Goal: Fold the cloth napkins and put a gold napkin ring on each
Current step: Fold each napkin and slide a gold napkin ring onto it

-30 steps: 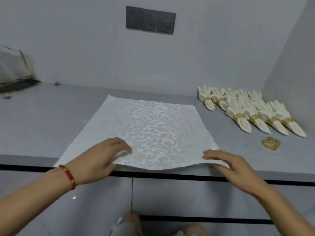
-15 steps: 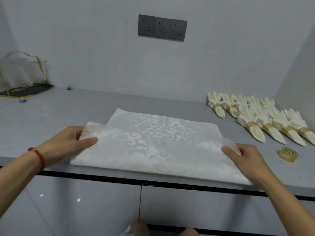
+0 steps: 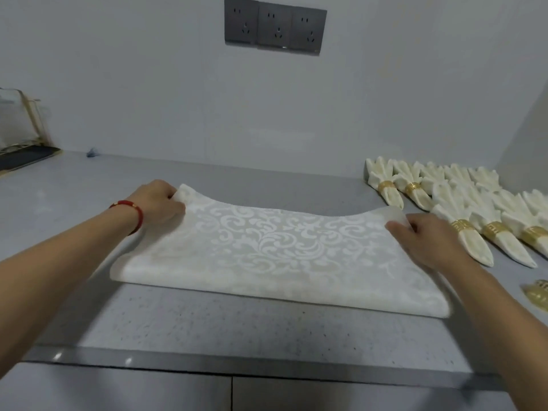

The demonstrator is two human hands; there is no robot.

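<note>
A white damask napkin lies folded in half on the grey counter, its fold toward me and its far edge sagging between the corners. My left hand, with a red bracelet at the wrist, pinches the far left corner. The far right corner is pinched by my right hand. A loose gold napkin ring lies at the right edge, blurred.
Several folded napkins with gold rings lie in rows at the right, close to my right hand. A dark outlet panel is on the back wall. At the far left a bag stands on a dark tray.
Both hands lifted the near edge of the flat napkin and carried it away from me onto the far edge, so the napkin is folded in half. The view has moved closer.
</note>
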